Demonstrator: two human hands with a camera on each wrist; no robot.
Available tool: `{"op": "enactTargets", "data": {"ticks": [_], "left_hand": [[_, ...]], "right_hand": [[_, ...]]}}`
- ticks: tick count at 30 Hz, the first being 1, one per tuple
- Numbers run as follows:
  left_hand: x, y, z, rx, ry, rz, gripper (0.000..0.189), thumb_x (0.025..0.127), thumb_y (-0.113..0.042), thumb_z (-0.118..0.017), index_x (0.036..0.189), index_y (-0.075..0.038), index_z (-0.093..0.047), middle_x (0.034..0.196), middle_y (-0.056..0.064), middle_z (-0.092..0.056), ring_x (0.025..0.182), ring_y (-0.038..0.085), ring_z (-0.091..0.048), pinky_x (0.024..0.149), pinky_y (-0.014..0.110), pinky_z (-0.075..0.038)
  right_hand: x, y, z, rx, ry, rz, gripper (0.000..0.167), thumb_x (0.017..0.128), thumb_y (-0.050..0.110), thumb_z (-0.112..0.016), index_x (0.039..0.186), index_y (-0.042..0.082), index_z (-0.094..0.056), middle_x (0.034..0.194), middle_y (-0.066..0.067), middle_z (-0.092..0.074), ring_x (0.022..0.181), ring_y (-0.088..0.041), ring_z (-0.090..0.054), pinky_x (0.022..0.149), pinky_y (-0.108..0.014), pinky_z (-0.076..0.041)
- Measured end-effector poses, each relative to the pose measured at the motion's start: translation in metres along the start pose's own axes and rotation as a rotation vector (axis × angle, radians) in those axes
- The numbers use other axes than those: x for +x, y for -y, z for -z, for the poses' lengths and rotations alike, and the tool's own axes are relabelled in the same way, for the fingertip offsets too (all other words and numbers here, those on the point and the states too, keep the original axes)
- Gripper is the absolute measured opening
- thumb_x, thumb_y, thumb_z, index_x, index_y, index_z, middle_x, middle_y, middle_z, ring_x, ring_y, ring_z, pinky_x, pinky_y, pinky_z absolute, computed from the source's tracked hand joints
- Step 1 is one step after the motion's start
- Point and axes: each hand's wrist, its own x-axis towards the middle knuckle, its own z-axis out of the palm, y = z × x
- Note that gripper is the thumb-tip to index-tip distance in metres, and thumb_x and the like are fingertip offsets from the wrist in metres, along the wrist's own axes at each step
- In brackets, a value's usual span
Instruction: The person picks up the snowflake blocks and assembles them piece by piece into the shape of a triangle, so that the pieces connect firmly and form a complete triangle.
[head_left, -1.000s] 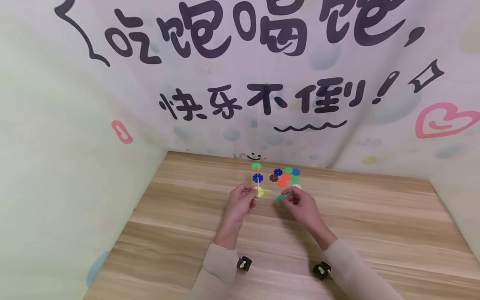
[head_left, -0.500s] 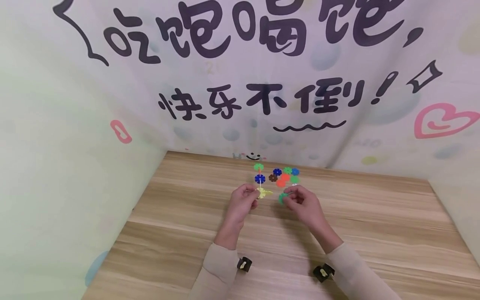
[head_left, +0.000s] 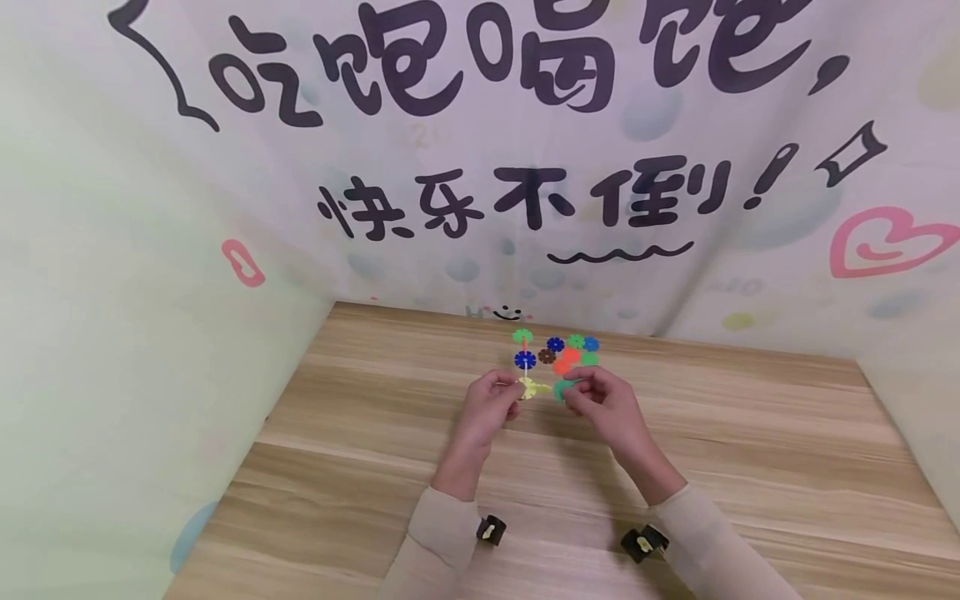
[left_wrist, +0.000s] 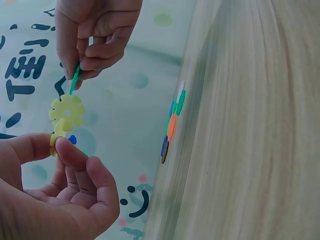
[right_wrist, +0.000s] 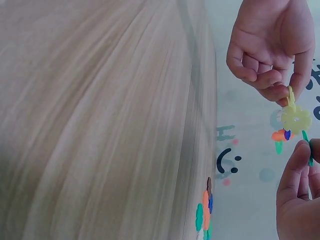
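Observation:
My left hand [head_left: 483,417] pinches a yellow notched snowflake disc [head_left: 528,389] between thumb and fingertips. Joined to it is a second yellow disc [left_wrist: 67,111], facing the right hand. From the pinched disc a chain runs away from me, through a white piece, a blue disc [head_left: 525,360], an orange piece and a green disc [head_left: 522,335] at its far end. A darker green disc [head_left: 561,391] is pinched by my right hand [head_left: 611,412]. Its edge is right at the rim of the second yellow disc in both wrist views.
Behind the right hand, loose discs lie on the wooden table [head_left: 337,467], among them a brown disc [head_left: 547,356], an orange disc [head_left: 572,356] and a light blue disc [head_left: 591,343]. A printed cloth wall [head_left: 450,275] stands at the table's back edge.
The left hand and its chain have shifted slightly right and toward me. The right hand's green disc has closed in on the yellow disc. Both grips are unchanged.

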Motion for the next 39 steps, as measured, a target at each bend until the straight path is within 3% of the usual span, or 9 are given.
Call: {"op": "enactTargets", "data": {"ticks": [11,21,27,34,39], "left_hand": [[-0.0017,-0.001,-0.0007,0.002,0.012,-0.009,0.019,0.094,-0.008,-0.065,0.109,0.003,-0.061,0.087,0.006,-0.063,0.071,0.012,-0.057,0.07,0.028,-0.052],[-0.0036,-0.0009,-0.002,0.013,0.006,-0.004,0.019,0.093,-0.007,-0.066,0.109,0.003,-0.063,0.088,0.009,-0.065,0.07,0.012,-0.057,0.07,0.027,-0.053],[-0.0036,-0.0004,-0.0018,0.02,0.018,-0.015,0.017,0.093,-0.007,-0.066,0.107,0.003,-0.063,0.086,0.007,-0.064,0.071,0.012,-0.058,0.072,0.029,-0.054],[-0.0032,0.0,-0.0013,0.023,0.025,-0.029,0.017,0.094,-0.006,-0.065,0.107,0.006,-0.063,0.087,0.009,-0.064,0.072,0.014,-0.058,0.069,0.026,-0.052],[-0.0028,0.0004,-0.0015,0.04,0.028,-0.03,0.019,0.096,-0.007,-0.064,0.109,0.008,-0.062,0.091,0.014,-0.065,0.073,0.015,-0.057,0.069,0.028,-0.052]], "right_hand": [[-0.0005,0.0017,-0.0015,0.031,0.012,-0.037,0.022,0.094,0.011,-0.071,0.114,0.003,-0.065,0.098,-0.017,-0.063,0.081,-0.021,-0.063,0.078,-0.038,-0.059],[-0.0007,-0.0001,-0.0022,0.043,0.022,-0.055,0.023,0.095,0.012,-0.069,0.116,0.003,-0.065,0.101,-0.015,-0.062,0.084,-0.021,-0.063,0.081,-0.043,-0.058],[-0.001,-0.0025,-0.0038,0.043,0.019,-0.054,0.023,0.095,0.01,-0.07,0.115,0.001,-0.065,0.099,-0.014,-0.062,0.083,-0.02,-0.062,0.078,-0.036,-0.059],[0.0001,-0.0024,-0.0038,0.049,0.016,-0.062,0.023,0.095,0.01,-0.07,0.114,0.0,-0.065,0.099,-0.014,-0.062,0.082,-0.019,-0.062,0.08,-0.043,-0.058],[0.0,-0.0008,-0.0041,0.063,0.018,-0.071,0.024,0.095,0.009,-0.069,0.115,-0.002,-0.064,0.099,-0.016,-0.062,0.083,-0.019,-0.062,0.08,-0.041,-0.058]]}}
